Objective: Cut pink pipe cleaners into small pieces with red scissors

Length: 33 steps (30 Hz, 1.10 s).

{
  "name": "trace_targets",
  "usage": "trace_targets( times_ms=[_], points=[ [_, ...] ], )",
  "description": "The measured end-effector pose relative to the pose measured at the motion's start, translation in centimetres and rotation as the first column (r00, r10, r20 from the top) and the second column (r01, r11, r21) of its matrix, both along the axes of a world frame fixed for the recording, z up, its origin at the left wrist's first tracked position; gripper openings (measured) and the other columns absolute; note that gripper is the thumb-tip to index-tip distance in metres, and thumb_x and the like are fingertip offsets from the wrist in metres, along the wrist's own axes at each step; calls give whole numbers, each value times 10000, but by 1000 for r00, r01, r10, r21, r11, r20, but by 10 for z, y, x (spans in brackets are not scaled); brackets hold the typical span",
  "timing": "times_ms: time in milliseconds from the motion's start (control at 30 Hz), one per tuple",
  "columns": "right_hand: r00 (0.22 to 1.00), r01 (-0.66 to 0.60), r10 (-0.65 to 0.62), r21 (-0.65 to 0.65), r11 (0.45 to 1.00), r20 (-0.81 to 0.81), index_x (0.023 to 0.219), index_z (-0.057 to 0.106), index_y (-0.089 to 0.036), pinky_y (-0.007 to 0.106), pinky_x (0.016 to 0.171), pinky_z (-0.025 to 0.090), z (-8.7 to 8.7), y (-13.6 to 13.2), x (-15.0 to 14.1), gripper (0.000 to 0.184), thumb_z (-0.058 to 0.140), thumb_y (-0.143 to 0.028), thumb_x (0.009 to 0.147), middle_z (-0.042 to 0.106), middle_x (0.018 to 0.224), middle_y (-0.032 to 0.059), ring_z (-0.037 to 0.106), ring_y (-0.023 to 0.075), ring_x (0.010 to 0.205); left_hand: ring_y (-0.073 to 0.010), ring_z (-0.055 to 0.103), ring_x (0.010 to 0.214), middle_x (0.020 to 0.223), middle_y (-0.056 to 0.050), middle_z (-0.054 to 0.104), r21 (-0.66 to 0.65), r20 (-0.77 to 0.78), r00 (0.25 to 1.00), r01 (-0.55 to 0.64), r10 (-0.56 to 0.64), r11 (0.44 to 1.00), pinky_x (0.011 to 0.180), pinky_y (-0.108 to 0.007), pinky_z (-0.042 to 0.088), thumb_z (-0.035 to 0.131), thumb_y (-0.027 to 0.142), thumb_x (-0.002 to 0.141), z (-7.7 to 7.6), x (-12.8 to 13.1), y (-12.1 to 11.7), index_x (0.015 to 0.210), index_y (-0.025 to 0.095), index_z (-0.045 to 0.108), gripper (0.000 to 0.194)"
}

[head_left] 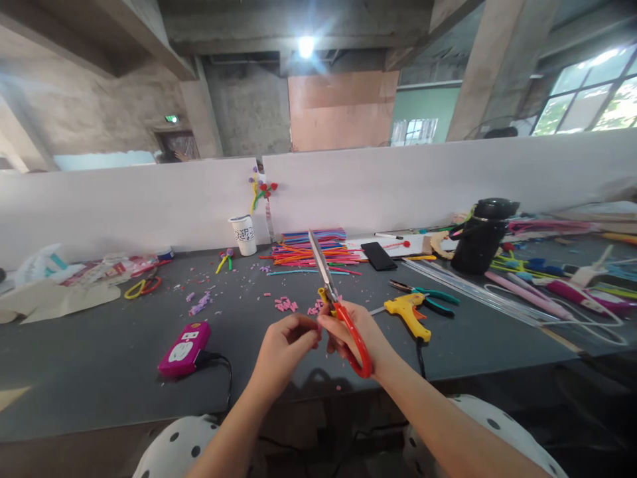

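Observation:
My right hand (pixel 361 332) is closed around a pair of scissors (pixel 354 335) with red and yellow handles, its blades pointing up and away from me. Close beside it, my left hand (pixel 288 338) pinches with thumb and fingertips at a small pink piece (pixel 319 326), mostly hidden by the fingers. The fingertips of both hands nearly meet over the table's front part. Just beyond them lie small cut pink pieces (pixel 286 304) in loose heaps. Farther back is a pile of colourful pipe cleaners (pixel 318 253), mostly red, orange and purple.
Right of my hands lie a yellow glue gun (pixel 409 314), pliers (pixel 435 297) and a black phone (pixel 378 256). A black flask (pixel 482 239) stands farther right. A magenta box (pixel 185 350) with a cable, purple bits (pixel 200 303), other scissors (pixel 143 288) and a white cup (pixel 243 236) are left.

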State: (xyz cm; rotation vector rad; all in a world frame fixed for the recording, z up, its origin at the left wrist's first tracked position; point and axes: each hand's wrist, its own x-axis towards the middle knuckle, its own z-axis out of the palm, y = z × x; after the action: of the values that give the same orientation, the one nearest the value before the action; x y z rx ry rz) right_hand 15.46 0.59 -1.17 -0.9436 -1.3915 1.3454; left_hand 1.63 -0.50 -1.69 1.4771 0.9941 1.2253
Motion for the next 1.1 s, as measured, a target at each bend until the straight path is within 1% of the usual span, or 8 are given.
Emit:
trace_targets(
  times_ms=[133, 233, 467, 600, 733, 867, 967, 1100],
  points=[
    [994, -98, 98, 7, 995, -47, 710, 480, -189, 191, 374, 388, 1, 0, 1, 161, 513, -346, 710, 360, 350, -138, 330, 42, 260, -130, 522, 566, 615, -44, 605, -174, 233, 957, 215, -172, 961, 578, -252, 390, 570, 234, 707, 2, -1, 0, 668, 132, 639, 129],
    [995, -95, 95, 1, 995, -26, 707, 472, -189, 171, 332, 339, 1, 1, 0, 154, 512, -337, 709, 373, 350, -135, 334, 45, 253, -119, 515, 547, 590, -37, 598, -194, 283, 937, 263, -203, 945, 548, -234, 370, 602, 212, 688, 1, -1, 0, 654, 130, 629, 93],
    [1000, -16, 15, 50, 999, 26, 722, 474, -195, 216, 421, 413, -1, 3, 2, 223, 524, -413, 719, 365, 368, -130, 349, 56, 283, -100, 487, 510, 544, 1, 556, -182, 261, 962, 133, -82, 974, 525, -216, 367, 647, 202, 636, 2, -3, 2, 627, 142, 605, 74],
    [966, 52, -78, 111, 992, 248, 719, 454, -207, 207, 408, 367, -1, 0, 5, 251, 541, -442, 709, 410, 440, -99, 402, 78, 357, -87, 484, 504, 549, 6, 559, -165, 324, 945, 23, 32, 986, 524, -204, 374, 656, 221, 634, 6, -9, 5, 605, 140, 594, 106],
    [857, -19, -150, 321, 947, 493, 745, 452, -209, 211, 491, 359, -6, -9, 6, 208, 458, -414, 780, 529, 624, -33, 495, 113, 530, -83, 519, 547, 618, -4, 602, -152, 413, 902, -70, 128, 986, 567, -200, 402, 657, 213, 645, 9, -14, 5, 639, 137, 611, 89],
    [641, -50, -341, 481, 875, 688, 757, 459, -208, 230, 508, 308, -15, -16, 4, 208, 430, -409, 800, 561, 613, -8, 530, 153, 561, -74, 524, 571, 635, 9, 600, -107, 486, 859, -123, 160, 987, 591, -187, 409, 643, 193, 667, 10, -17, 4, 657, 148, 615, 55],
    [487, -68, -432, 526, 848, 759, 797, 477, -198, 240, 497, 274, -19, -19, 2, 232, 433, -426, 798, 585, 629, 8, 562, 178, 581, -70, 511, 567, 605, 27, 571, -59, 532, 835, -123, 136, 991, 587, -183, 405, 632, 188, 676, 10, -16, 4, 651, 156, 615, 44],
    [388, -81, -482, 550, 831, 786, 834, 489, -185, 249, 499, 263, -19, -19, 0, 242, 413, -414, 812, 618, 672, 27, 590, 191, 598, -68, 501, 572, 606, 32, 551, -44, 573, 809, -124, 127, 991, 595, -182, 408, 621, 189, 688, 9, -15, 5, 655, 161, 613, 44]
  ],
)
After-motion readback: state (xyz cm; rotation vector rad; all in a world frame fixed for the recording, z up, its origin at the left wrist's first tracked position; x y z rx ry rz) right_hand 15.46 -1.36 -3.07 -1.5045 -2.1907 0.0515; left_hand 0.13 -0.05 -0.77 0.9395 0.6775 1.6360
